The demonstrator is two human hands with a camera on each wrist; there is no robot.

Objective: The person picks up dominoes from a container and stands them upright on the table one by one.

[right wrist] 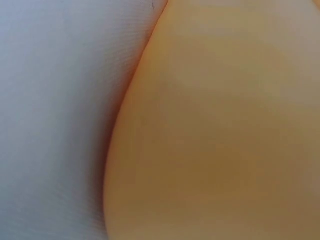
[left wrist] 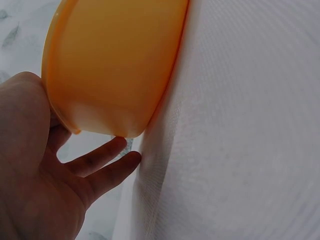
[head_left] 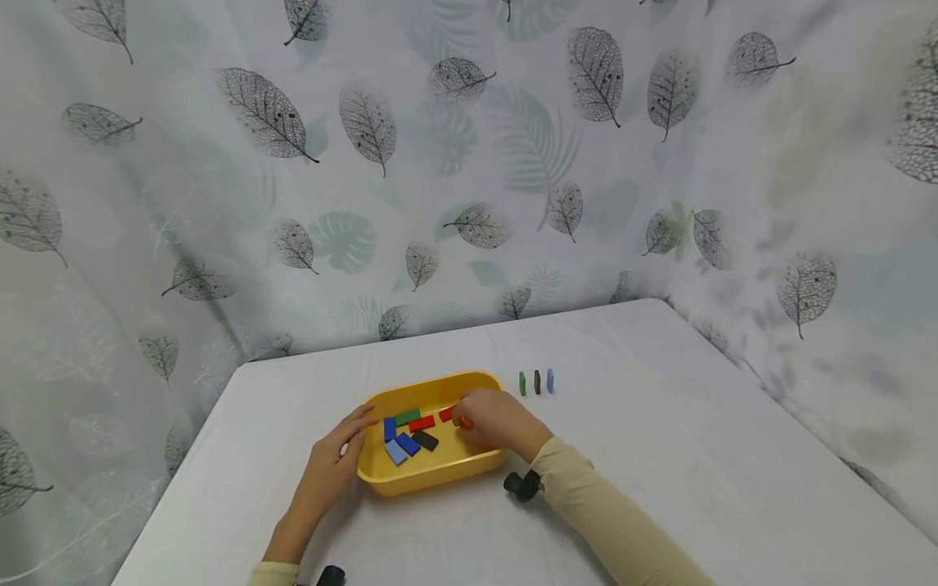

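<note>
A yellow plastic tray (head_left: pixel 410 483) stands on the white table. My left hand (head_left: pixel 328 464) holds the tray's left rim, the thumb outside and fingertips over the edge. In the left wrist view, two outstretched fingers of that hand (left wrist: pixel 65 185) reach to the tray's end wall (left wrist: pixel 115 70). Inside the tray, at its right end, my right hand (head_left: pixel 498 419) has curled fingers and pinches a small orange block (head_left: pixel 466 422), mostly hidden. Beside it lies a red block (head_left: pixel 446 414). The right wrist view shows the tray's outer wall (right wrist: pixel 215 140) close up, without the hand.
Several flat blocks lie in the tray's left half, among them a green one (head_left: pixel 407 417), a red one (head_left: pixel 422 423), a black one (head_left: pixel 425 440) and a light blue one (head_left: pixel 396 452). Behind the tray's right end, green (head_left: pixel 523 383), dark (head_left: pixel 537 382) and blue (head_left: pixel 550 380) blocks stand upright in a row.
</note>
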